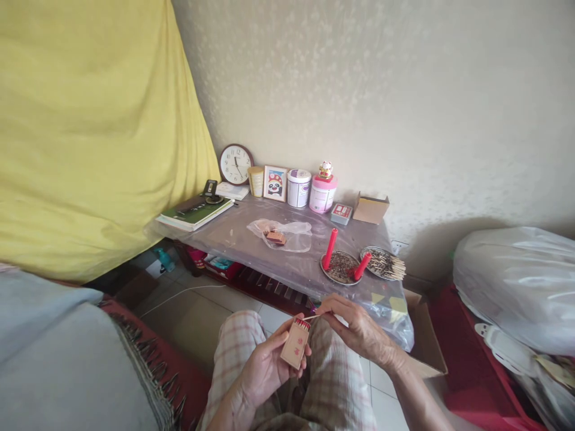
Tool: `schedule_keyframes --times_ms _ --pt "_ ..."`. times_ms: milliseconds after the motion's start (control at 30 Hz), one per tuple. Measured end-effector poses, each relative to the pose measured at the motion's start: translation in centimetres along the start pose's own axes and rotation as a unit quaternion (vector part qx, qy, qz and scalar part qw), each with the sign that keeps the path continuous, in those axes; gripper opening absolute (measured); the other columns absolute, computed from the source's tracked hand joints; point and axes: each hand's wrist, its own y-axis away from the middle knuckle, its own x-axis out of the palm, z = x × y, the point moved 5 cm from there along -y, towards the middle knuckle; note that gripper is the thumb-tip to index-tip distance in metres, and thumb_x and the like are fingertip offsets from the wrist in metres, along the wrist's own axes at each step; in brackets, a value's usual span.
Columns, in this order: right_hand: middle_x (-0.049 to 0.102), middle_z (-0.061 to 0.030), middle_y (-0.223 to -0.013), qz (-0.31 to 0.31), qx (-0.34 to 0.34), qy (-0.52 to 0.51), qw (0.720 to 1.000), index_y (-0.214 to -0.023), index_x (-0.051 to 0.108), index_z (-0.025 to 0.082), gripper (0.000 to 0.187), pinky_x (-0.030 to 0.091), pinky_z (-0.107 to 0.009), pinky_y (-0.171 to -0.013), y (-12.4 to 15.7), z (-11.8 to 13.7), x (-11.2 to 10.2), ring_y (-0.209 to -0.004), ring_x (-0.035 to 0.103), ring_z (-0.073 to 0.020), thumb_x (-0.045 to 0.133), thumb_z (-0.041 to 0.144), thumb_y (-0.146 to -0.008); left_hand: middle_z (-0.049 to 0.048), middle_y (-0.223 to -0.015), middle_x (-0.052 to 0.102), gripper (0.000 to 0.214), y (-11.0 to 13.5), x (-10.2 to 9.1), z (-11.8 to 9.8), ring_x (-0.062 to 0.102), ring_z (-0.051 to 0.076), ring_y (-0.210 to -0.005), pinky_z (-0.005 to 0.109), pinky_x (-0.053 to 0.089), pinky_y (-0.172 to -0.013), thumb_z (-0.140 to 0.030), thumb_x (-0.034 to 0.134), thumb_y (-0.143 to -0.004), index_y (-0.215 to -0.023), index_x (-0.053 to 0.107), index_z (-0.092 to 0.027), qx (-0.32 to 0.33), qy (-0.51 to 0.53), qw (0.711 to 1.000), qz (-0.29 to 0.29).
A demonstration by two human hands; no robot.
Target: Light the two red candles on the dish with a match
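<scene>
Left hand [272, 362] clamped on matchbox [294, 350], right hand [353, 326] pinching match [311, 317]; open room above both, table edge [269, 269] just ahead.

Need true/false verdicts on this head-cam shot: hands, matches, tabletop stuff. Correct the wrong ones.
1. The left hand holds a matchbox with red match heads showing. True.
2. The right hand is empty. False: its fingers pinch a single match.
3. Both red candles are on the same plate. True.
4. The clock lies on the floor. False: it stands upright at the back of the table.
5. The cat figurine sits on top of the pink tub. True.
</scene>
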Motion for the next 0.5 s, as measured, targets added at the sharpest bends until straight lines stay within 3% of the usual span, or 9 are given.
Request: schedule_keyframes --times_ms 133,500 --pt "0.068 -0.0057 -0.101 -0.014 0.000 0.014 1.000 -0.103 0.066 0.022 0.019 0.053 -0.027 -0.079 0.2 0.2 0.2 -0.089 0.068 -0.0163 0.047 0.017 -0.101 0.0132 -0.084 0.077 0.050 0.1 0.3 -0.1 0.071 0.018 -0.065 0.026 0.051 -0.059 -0.026 0.043 -0.095 -0.144 0.038 -0.015 -0.001 -0.005 1.000 0.013" --pt "0.067 -0.0075 -0.102 0.000 -0.005 0.041 0.999 -0.106 0.067 0.021 0.023 0.055 -0.029 -0.077 0.0 0.7 1.5 -0.086 0.068 -0.0179 0.046 0.014 -0.100 0.0123 -0.088 0.078 0.046 -0.1 -0.1 0.1 0.073 0.019 -0.070 0.027 0.051 -0.062 -0.027 0.046 -0.094 -0.139 0.045 -0.019 0.009 -0.022 0.999 0.030"
